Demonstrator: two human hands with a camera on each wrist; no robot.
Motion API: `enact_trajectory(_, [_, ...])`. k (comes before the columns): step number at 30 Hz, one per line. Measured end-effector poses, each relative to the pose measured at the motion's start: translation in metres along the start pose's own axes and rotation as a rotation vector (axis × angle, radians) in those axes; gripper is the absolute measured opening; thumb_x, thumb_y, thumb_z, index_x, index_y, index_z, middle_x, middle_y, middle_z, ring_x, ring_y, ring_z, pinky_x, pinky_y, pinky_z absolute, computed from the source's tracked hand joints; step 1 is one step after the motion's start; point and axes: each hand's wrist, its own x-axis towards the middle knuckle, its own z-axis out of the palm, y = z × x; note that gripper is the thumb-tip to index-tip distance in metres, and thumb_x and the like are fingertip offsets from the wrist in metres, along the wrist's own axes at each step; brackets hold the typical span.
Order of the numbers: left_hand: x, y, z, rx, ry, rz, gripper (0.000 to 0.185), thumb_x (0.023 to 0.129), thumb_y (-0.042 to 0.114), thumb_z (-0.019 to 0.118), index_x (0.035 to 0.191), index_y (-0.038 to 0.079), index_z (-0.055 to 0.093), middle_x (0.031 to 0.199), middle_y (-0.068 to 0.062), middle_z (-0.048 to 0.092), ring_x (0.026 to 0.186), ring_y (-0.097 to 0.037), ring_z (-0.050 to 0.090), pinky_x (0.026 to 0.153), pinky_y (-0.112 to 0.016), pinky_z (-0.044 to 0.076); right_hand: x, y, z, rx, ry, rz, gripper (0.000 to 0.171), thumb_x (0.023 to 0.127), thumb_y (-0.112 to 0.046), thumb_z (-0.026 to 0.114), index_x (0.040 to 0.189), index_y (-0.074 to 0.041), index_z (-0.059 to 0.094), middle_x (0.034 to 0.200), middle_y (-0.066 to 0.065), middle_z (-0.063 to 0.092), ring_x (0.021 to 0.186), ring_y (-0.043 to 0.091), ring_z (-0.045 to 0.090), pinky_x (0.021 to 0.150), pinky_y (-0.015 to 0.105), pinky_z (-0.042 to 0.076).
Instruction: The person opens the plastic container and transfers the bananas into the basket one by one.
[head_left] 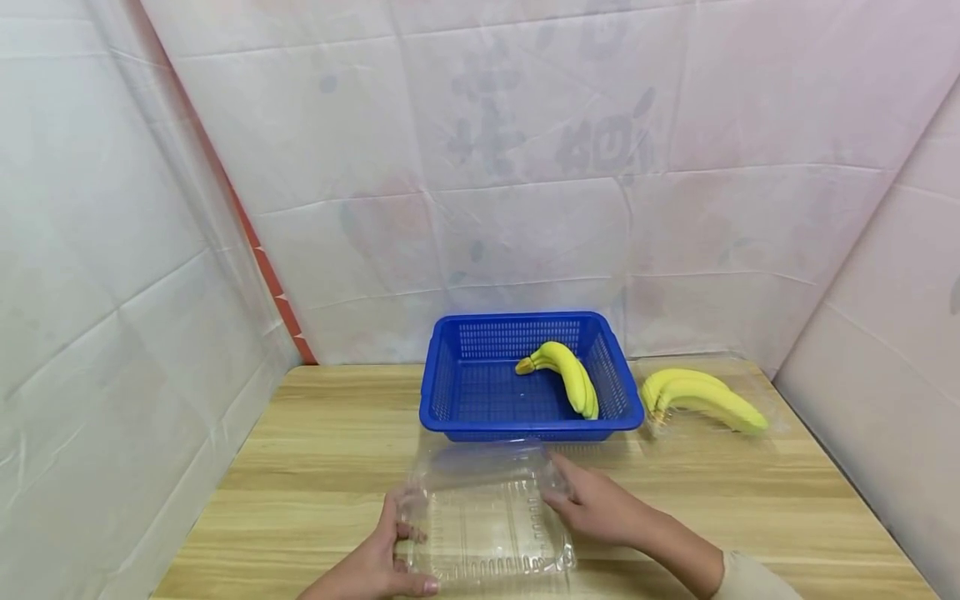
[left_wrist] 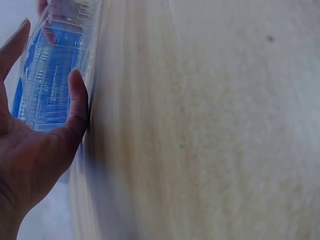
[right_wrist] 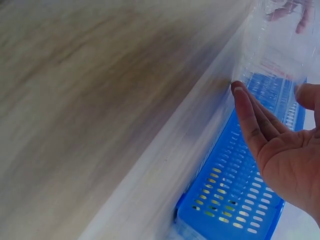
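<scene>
A clear plastic container (head_left: 487, 525) with ribbed walls is held between both hands at the front of the wooden table. At its left side, my left hand (head_left: 378, 554) grips it, thumb low along the near edge and fingers at the side wall. My right hand (head_left: 600, 504) holds the upper right side. In the left wrist view, the thumb and fingers of my left hand (left_wrist: 40, 145) lie on opposite sides of the container (left_wrist: 55, 75). The right wrist view shows my right hand (right_wrist: 285, 140) with its fingertips and thumb at the container's wall (right_wrist: 270, 55).
Behind the container stands a blue plastic basket (head_left: 487, 425) with a bunch of bananas (head_left: 573, 379) inside on the right. Right of it, more bananas (head_left: 705, 400) lie in clear plastic packaging (head_left: 765, 396). White sheeting (head_left: 525, 233) hangs along the table's back and sides.
</scene>
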Motion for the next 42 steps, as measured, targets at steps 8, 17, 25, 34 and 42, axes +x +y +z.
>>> enact_trajectory(8, [-0.004, 0.004, -0.002, -0.021, -0.014, 0.03, 0.141, 0.086, 0.015, 0.091, 0.167, 0.034, -0.023, 0.157, -0.037, 0.027, 0.119, -0.031, 0.062, 0.083, -0.034, 0.063, 0.007, -0.005, 0.003, -0.026, 0.017, -0.007, 0.078, 0.109, -0.042, 0.06, 0.164, 0.006, 0.032, 0.109, 0.011, 0.082, 0.092, 0.018, 0.078, 0.088, 0.043, 0.065])
enact_trajectory(17, [-0.011, 0.005, -0.023, 0.136, -0.024, 0.057, 0.136, 0.089, 0.021, 0.087, 0.167, 0.025, -0.024, 0.162, -0.033, 0.024, 0.125, -0.027, 0.056, 0.088, -0.028, 0.056, 0.019, -0.017, 0.007, 0.027, 0.002, -0.076, 0.065, 0.108, -0.037, 0.063, 0.152, 0.005, 0.043, 0.1, 0.007, 0.08, 0.085, 0.009, 0.075, 0.074, 0.025, 0.062])
enact_trajectory(25, [-0.022, 0.001, -0.048, 0.166, -0.058, 0.073, 0.135, 0.093, 0.019, 0.084, 0.166, 0.029, -0.028, 0.16, -0.035, 0.022, 0.124, -0.027, 0.056, 0.096, -0.028, 0.052, 0.036, -0.031, 0.02, 0.04, -0.039, -0.095, 0.073, 0.108, -0.039, 0.063, 0.158, 0.006, 0.035, 0.1, 0.003, 0.08, 0.084, 0.003, 0.073, 0.073, 0.021, 0.061])
enact_trajectory(34, [-0.043, -0.008, -0.079, 0.192, -0.018, 0.059, 0.135, 0.092, 0.016, 0.083, 0.167, 0.023, -0.028, 0.159, -0.038, 0.024, 0.119, -0.013, 0.059, 0.086, -0.028, 0.052, 0.064, -0.057, 0.036, 0.002, -0.097, -0.125, 0.072, 0.108, -0.04, 0.063, 0.157, 0.005, 0.035, 0.087, -0.007, 0.075, 0.067, -0.005, 0.06, 0.062, 0.017, 0.054])
enact_trajectory(42, [-0.056, -0.022, -0.108, 0.159, 0.029, 0.034, 0.13, 0.093, 0.013, 0.081, 0.167, 0.017, -0.026, 0.158, -0.044, 0.023, 0.115, -0.006, 0.06, 0.087, -0.025, 0.057, 0.091, -0.081, 0.054, -0.066, -0.114, -0.138, 0.073, 0.107, -0.041, 0.064, 0.157, 0.003, 0.035, 0.073, -0.014, 0.061, 0.055, -0.003, 0.052, 0.053, 0.017, 0.049])
